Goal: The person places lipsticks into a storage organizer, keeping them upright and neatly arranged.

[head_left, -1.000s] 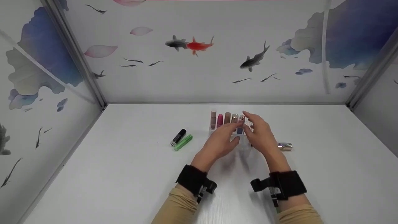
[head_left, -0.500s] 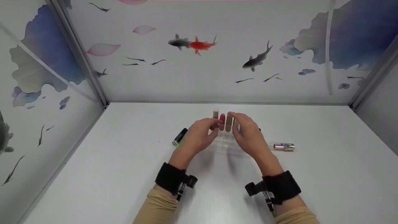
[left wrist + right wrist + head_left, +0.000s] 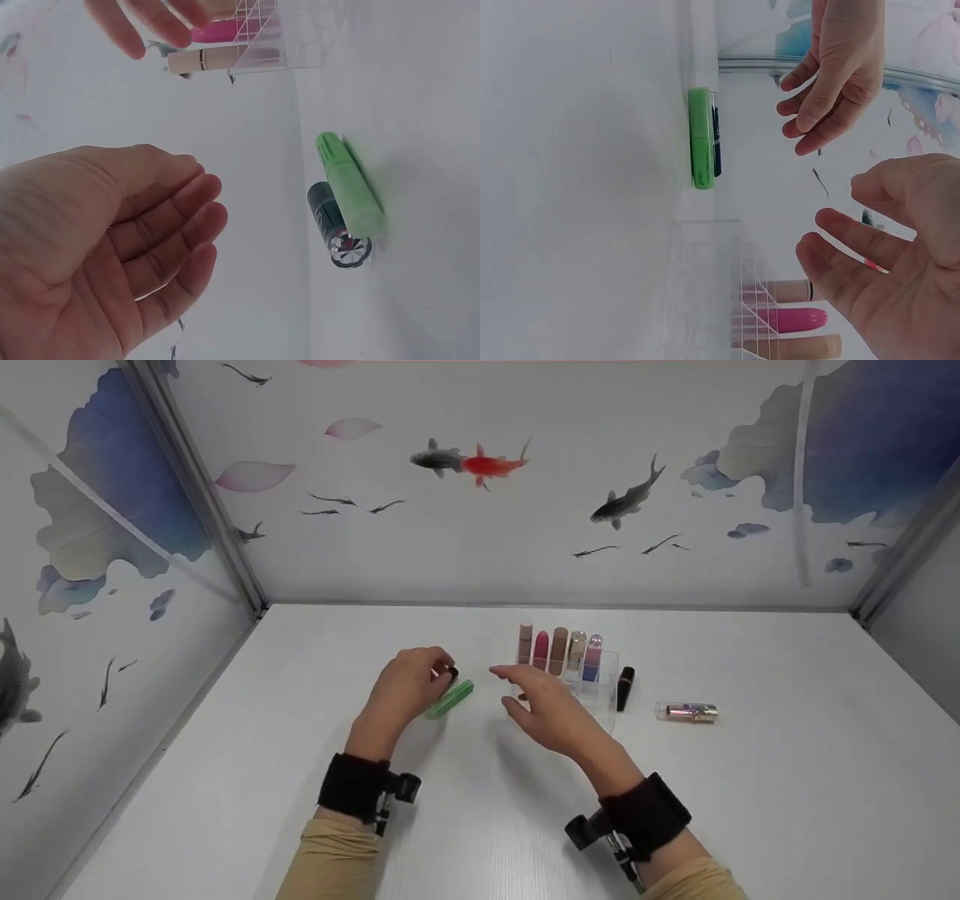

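My left hand [image 3: 405,682], its fingers loosely bent and holding nothing, hovers above a green tube [image 3: 451,699] and a black tube with a clear, faceted end [image 3: 326,211]. In the left wrist view the two tubes lie side by side on the table, apart from the fingers. My right hand [image 3: 546,706] hangs with relaxed fingers in front of a clear lipstick holder [image 3: 604,697], which it partly hides. Standing in the holder's back row are a beige tube [image 3: 526,641], a pink lipstick [image 3: 541,649], a brown tube [image 3: 559,651], a gold-topped tube [image 3: 576,649] and a pink-and-blue tube [image 3: 592,656].
A black lipstick tube [image 3: 625,688] lies just right of the holder. Farther right, a shiny metallic lipstick with a clear end [image 3: 688,712] lies on the white table [image 3: 780,780]. Printed panels [image 3: 480,547] wall the table at the back and sides.
Both hands have moved left, away from the holder's row of lipsticks. My left hand is now over the green and black tubes; my right hand is by the holder's left front.
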Action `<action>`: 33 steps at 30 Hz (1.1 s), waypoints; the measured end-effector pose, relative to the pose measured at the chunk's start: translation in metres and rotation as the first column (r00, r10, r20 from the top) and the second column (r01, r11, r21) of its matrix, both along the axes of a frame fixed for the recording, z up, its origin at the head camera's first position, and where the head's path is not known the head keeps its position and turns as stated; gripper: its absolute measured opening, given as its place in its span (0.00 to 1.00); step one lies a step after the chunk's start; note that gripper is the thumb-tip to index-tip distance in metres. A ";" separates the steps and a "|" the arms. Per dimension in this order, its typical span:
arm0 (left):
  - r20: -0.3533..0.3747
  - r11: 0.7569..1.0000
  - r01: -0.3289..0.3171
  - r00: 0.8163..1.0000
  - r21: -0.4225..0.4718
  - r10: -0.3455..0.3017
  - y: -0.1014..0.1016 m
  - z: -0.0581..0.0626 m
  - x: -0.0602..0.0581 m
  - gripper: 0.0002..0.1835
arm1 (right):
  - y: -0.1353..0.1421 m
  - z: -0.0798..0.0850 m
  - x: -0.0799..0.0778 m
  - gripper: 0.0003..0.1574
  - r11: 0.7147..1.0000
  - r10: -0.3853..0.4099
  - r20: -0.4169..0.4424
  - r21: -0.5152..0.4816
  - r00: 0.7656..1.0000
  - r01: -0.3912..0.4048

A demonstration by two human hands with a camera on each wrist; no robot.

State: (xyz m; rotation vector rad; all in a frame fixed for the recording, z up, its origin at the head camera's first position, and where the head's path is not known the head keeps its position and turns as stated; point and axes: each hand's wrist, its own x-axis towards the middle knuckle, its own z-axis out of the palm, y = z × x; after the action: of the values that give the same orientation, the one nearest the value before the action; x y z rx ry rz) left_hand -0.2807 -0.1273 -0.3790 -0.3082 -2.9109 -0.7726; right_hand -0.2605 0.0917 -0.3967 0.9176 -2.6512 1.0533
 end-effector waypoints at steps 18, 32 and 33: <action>0.236 0.989 0.019 0.972 -0.145 0.016 -0.002 -0.018 -0.007 0.10 | -0.031 -0.012 -0.003 0.36 0.979 0.062 0.291 0.169 0.955 -0.115; 0.324 0.976 0.123 0.944 -0.181 -0.059 -0.002 -0.016 -0.005 0.07 | -0.044 -0.023 -0.004 0.29 0.947 0.095 0.215 0.281 0.972 -0.155; 0.333 0.975 0.129 0.941 -0.183 -0.062 -0.001 -0.015 -0.004 0.07 | -0.044 -0.024 -0.005 0.26 0.944 0.098 0.198 0.291 0.975 -0.154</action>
State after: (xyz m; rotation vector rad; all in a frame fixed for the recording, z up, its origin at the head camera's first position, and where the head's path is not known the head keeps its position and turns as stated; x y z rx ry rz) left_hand -0.2851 -0.1287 -0.3944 -0.3764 -3.3196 -0.5877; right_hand -0.2656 0.0477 -0.4205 1.1113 -3.0026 0.7965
